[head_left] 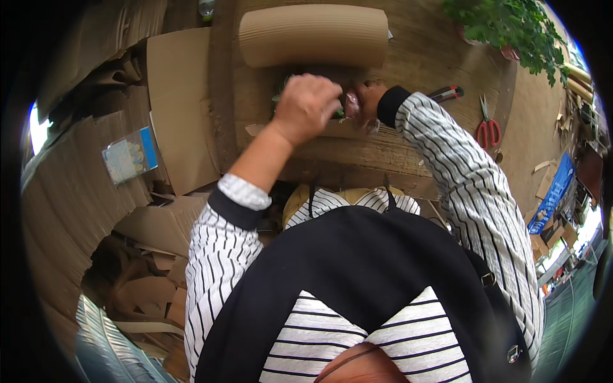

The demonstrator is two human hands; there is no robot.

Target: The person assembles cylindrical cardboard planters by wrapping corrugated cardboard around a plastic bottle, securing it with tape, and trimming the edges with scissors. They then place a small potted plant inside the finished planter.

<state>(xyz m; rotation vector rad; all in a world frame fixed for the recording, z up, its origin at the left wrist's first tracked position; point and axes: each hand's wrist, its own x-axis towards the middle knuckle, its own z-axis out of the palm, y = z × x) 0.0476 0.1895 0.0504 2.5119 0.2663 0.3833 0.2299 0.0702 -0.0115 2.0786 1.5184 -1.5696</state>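
Note:
My left hand (306, 105) is closed above the table, its fingers curled together. Anything pinched in them is hidden, though bits of green leaf show beneath and beside the hand. My right hand (371, 101) is wrapped round a reddish-brown bundle in clear, shiny plastic (352, 104), which resembles a wrapped plant base. Under both hands lies a strip of cardboard (348, 130) near the table's front edge. Just beyond them rests a thick roll of corrugated cardboard (313, 36), lying on its side.
Right of my right wrist are a red-and-black utility knife (446, 94) and red-handled scissors (488, 131) on the wooden table (428, 60). Leafy plants (511, 32) stand far right. Flat cardboard sheets (182, 108) and a plastic packet (129, 156) lie at left.

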